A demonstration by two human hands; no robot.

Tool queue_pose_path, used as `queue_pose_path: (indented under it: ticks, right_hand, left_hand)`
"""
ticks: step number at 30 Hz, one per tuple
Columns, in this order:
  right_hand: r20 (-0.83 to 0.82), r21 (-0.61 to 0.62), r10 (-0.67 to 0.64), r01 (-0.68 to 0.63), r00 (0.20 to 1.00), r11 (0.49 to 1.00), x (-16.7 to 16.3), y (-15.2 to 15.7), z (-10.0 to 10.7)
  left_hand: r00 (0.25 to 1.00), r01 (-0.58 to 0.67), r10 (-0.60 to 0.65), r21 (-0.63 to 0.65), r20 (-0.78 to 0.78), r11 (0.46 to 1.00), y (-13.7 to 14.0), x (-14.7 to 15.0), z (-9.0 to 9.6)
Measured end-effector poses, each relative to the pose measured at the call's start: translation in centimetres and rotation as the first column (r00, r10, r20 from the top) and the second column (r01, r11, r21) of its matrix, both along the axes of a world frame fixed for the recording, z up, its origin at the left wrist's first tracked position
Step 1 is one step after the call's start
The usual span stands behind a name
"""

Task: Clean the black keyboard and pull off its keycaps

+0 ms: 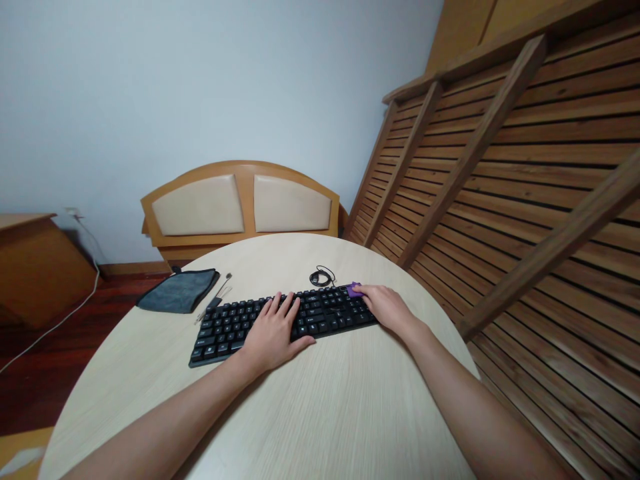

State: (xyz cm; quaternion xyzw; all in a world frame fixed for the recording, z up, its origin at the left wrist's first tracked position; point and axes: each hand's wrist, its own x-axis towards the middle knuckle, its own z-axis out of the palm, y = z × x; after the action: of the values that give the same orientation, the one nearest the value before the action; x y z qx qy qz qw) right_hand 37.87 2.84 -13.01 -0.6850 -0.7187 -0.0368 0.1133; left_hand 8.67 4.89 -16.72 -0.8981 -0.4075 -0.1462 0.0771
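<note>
A black computer keyboard [320,321] lies slightly aslant on the round, pale wooden table [320,413]. My left hand [273,333] rests across its middle, fingers stretched over the keys and thumb along the near edge. At the keyboard's right end, my right hand [387,307] pinches a small purple piece [354,289], maybe cloth or sponge, against the keys near the far corner. Most of that piece is covered by the fingers, so its exact kind is unclear. Just beyond the keyboard lies a coiled black cable [321,276].
A folded grey cloth [179,291] with dark edging lies at the table's left. Beside it is a thin tool with a small round end [223,283]. A slatted wooden frame [480,200] leans along the right; a padded headboard [245,200] stands behind the table.
</note>
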Motion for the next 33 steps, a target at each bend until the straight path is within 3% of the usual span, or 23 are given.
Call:
queue_pose_path:
  ticks: [6, 16, 23, 25, 28, 30, 33]
  right_hand:
    - [0.031, -0.097, 0.077, -0.074, 0.997, 0.993, 0.4, -1.5, 1.7]
    - [-0.064, -0.217, 0.158, -0.169, 0.985, 0.962, 0.6, -3.5, 3.5]
    - [0.006, -0.306, 0.117, -0.109, 0.993, 0.946, 0.6, -4.7, 4.6]
    - [0.009, -0.264, 0.078, -0.073, 0.997, 0.962, 0.9, -4.7, 4.6]
    - [0.007, -0.069, -0.011, 0.012, 1.000, 0.998, 1.1, -3.9, 4.3]
    - [-0.006, 0.053, -0.054, 0.054, 0.999, 0.997, 1.1, -2.9, 3.7]
    - [-0.030, 0.114, -0.031, 0.035, 0.999, 0.993, 0.9, -1.3, 2.3]
  left_hand:
    - [1.000, -0.010, 0.009, -0.018, -0.012, 1.000, 0.0, 0.0, 0.1]
    - [1.000, -0.004, 0.004, -0.017, 0.002, 1.000, 0.1, 0.0, -0.2]
    - [1.000, -0.003, 0.002, -0.018, -0.016, 1.000, -0.1, 0.1, 0.0]
    - [1.000, -0.001, 0.000, -0.019, -0.019, 1.000, -0.1, 0.1, 0.1]
    - [1.000, 0.004, -0.004, -0.017, -0.014, 1.000, -0.1, 0.1, 0.1]
    - [1.000, 0.007, -0.008, -0.015, -0.016, 1.000, 0.0, 0.0, 0.1]
    - [1.000, 0.010, -0.010, -0.015, -0.017, 1.000, 0.0, 0.0, 0.0]
